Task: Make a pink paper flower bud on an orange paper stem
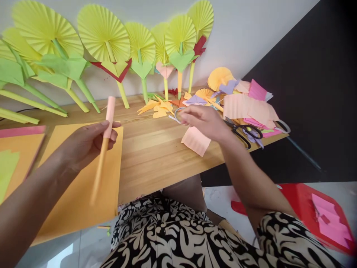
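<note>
My left hand [93,139] grips a rolled paper stick [111,111], its upper part pink and its lower part orange, above a sheet of orange paper [80,186]. The stick stands tilted, and its lower end is blurred. Over the table's middle, my right hand [205,121] has its fingers pinched at a thin pale ring that looks like a roll of tape [177,112]. Fingers hide part of that ring. A small piece of pink crepe paper [196,141] lies under my right wrist. Black-handled scissors [245,132] rest just right of it.
Yellow pleated paper fans on stems, like this paper flower [104,33], lean along the wall. Orange paper cutouts [160,107] lie behind my right hand. A pile of coloured paper [248,104] covers the table's right end. A red stool [301,197] stands below.
</note>
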`<state>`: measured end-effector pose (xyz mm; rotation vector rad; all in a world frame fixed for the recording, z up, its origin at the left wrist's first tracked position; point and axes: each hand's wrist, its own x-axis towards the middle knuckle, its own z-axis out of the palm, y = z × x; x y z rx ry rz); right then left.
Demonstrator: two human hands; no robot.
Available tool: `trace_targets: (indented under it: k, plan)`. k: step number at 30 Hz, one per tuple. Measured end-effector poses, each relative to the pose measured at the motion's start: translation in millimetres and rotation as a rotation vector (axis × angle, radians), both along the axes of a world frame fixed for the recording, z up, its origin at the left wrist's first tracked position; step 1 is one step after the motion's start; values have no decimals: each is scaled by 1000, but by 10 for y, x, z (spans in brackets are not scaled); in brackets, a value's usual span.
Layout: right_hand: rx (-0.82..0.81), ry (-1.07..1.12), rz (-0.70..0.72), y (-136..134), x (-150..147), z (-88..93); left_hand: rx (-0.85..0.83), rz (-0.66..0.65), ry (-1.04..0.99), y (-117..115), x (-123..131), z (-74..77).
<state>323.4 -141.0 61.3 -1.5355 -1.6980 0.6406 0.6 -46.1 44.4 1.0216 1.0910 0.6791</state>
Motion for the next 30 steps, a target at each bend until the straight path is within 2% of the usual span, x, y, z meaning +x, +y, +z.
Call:
trace_targets:
  k: [3,6,8,11,14,16,19,21,24,27,30]
  plan:
    - [-177,-482,-186,-115,407,-113,97,-55,98,-25,-49,13]
    - [-326,-712,-282,-182,589,-282,220,-167,236,-77,-41,4]
    - [-387,-716,-291,-204,610,-353,343,-261,396,-121,-11,20]
    - [-478,-631,-274,-217,588,-369,584,-401,751,-151,53,44]
    - [-511,-618,-270,-233,569,-342,857,-499,1082,-92,107,-33]
    - [-514,-619,-262,-263,554,-344,1040,-510,1169,-37,131,-138]
    - [-475,-526,-225,-348,495,-391,1267,-425,1062,-51,191,-267]
    - [-401,-424,-215,-418,417,-428,1279,-367,873,-152,274,-292]
    - [-302,-281,-196,-501,262,-451,1065,-457,568,-349,458,-277]
    - [-255,-215,-144,-518,131,-458,828,-592,502,-469,628,-297]
    - [-216,-250,-121,-472,69,-493,803,-641,492,-507,707,-353]
